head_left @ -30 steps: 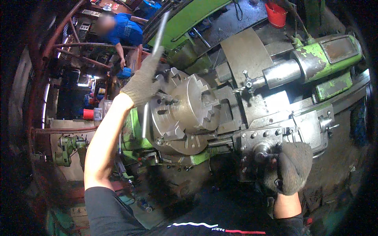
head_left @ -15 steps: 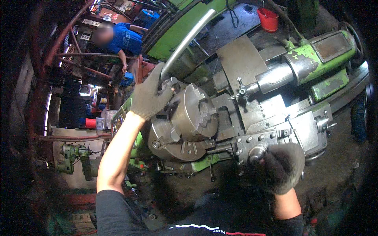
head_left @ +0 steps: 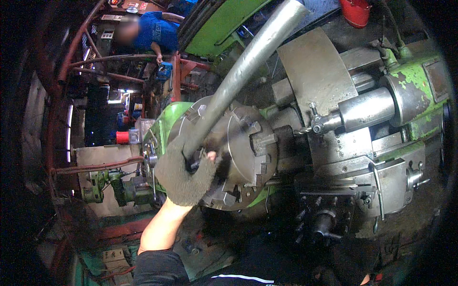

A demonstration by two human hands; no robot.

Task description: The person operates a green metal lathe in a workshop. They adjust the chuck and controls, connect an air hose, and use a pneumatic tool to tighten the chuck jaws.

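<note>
My left hand (head_left: pixel 183 174), in a grey work glove with a bare fingertip showing, is closed around the lower end of a long, shiny metal pipe (head_left: pixel 245 62). The pipe slants up and right, toward the top of the view. Behind the hand is a round steel lathe chuck (head_left: pixel 241 145) with stepped jaws, in front of a larger jawed disc (head_left: pixel 188 119). Whether the pipe's lower end touches the chuck is hidden by the glove. My right hand is out of view; only a sliver of skin shows at the bottom edge.
Right of the chuck stand the tool post (head_left: pixel 327 221), a flat metal plate (head_left: pixel 317 71) and the green tailstock (head_left: pixel 415 95) with its steel quill. A red bucket (head_left: pixel 355 13) is at upper right. A person in a blue shirt (head_left: pixel 157 31) works at upper left.
My left hand has moved down, and the pipe appears larger, its upper end further right. My right hand has left the tool post and dropped out of view. The whole view has shifted.
</note>
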